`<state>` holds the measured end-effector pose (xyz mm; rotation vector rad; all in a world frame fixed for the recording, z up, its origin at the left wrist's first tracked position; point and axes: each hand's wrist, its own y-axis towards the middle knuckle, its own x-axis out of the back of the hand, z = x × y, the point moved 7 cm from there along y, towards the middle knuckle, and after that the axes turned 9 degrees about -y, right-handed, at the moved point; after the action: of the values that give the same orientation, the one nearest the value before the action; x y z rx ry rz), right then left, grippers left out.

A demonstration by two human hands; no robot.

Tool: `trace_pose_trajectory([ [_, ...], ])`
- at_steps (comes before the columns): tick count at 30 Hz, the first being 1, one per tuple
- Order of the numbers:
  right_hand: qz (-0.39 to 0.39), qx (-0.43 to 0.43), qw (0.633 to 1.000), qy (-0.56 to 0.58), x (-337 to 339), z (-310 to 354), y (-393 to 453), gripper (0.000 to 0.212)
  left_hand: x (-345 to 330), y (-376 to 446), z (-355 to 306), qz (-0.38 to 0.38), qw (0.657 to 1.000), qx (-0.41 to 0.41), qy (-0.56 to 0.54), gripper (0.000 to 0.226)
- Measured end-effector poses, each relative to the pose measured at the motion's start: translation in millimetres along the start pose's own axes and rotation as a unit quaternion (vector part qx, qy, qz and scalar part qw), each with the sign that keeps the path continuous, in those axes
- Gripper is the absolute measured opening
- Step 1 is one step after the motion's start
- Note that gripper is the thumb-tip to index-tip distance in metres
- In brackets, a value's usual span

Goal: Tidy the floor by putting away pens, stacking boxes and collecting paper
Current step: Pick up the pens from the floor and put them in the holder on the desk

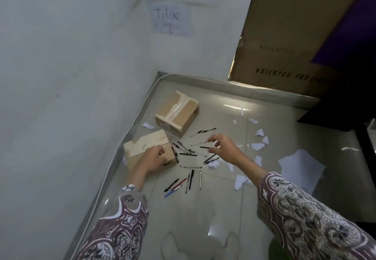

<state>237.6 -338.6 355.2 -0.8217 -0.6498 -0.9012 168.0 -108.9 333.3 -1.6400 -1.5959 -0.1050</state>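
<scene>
Floor, as I see it: my left grip (155,158) rests relaxed on near box (146,150); right grip (220,145), loosely curled, empty, above scattered pens (188,155); torn paper (258,146) beside.

The floor (223,209) under me was pale glossy tile. On it lay two boxes (176,113) near the wall, many pens (188,155) scattered between, torn paper scraps (258,146), and some sheets (301,166) at my right.
</scene>
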Motion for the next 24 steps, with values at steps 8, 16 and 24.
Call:
trace_pose_trajectory([
  [8,0.059,-0.021,0.998,0.002,-110,-17,53,0.029,-33,38,99,0.006,0.999,0.036,-0.037,0.008],
  [16,0.128,0.006,0.991,-0.022,-247,-74,120,0.028,-123,107,206,-0.016,0.994,0.076,-0.082,0.018],
  [24,0.142,0.053,0.987,-0.051,-392,-165,210,0.028,-229,201,330,-0.043,0.995,0.069,-0.055,0.016],
])
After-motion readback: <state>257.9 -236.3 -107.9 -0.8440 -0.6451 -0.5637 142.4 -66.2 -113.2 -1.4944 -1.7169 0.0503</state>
